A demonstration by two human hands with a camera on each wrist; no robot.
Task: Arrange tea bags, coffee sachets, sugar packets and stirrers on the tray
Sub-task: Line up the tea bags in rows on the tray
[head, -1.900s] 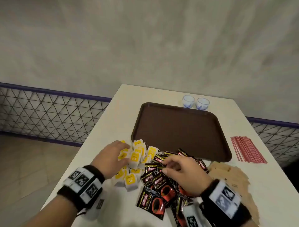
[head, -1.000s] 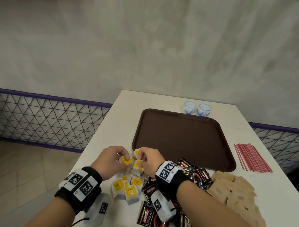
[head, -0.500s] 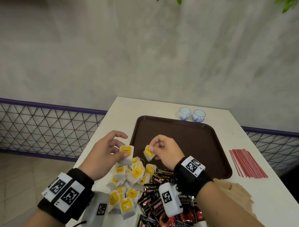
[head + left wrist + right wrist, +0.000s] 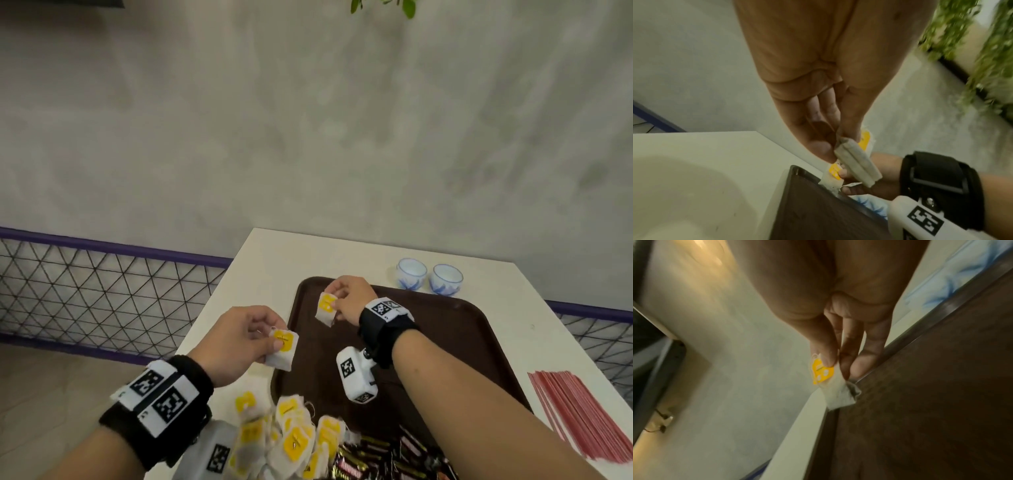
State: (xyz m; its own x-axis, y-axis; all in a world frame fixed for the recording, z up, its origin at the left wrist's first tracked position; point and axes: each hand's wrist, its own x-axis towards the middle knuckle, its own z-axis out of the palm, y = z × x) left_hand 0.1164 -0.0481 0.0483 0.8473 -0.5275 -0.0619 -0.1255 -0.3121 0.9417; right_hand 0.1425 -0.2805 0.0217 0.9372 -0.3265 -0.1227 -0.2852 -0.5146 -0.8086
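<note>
A brown tray (image 4: 445, 342) lies on the white table (image 4: 260, 274). My right hand (image 4: 346, 296) pinches a tea bag with a yellow tag (image 4: 325, 308) above the tray's far left corner; the right wrist view shows that tea bag (image 4: 836, 391) hanging at the tray's rim (image 4: 900, 340). My left hand (image 4: 239, 337) pinches another tea bag (image 4: 282, 349) just over the tray's left edge, seen edge-on as a tea bag (image 4: 857, 164) in the left wrist view. A heap of tea bags (image 4: 284, 442) lies near the front, with dark coffee sachets (image 4: 383, 459) beside it.
Red stirrers (image 4: 579, 421) lie in a bundle at the table's right edge. Two small white-and-blue cups (image 4: 430, 275) stand behind the tray. A mesh fence (image 4: 102, 284) with a purple rail runs to the left, below the table's edge.
Both hands have lifted off the tea bag heap, each with one tea bag, and moved forward. The right hand now hangs over the tray's far left corner.
</note>
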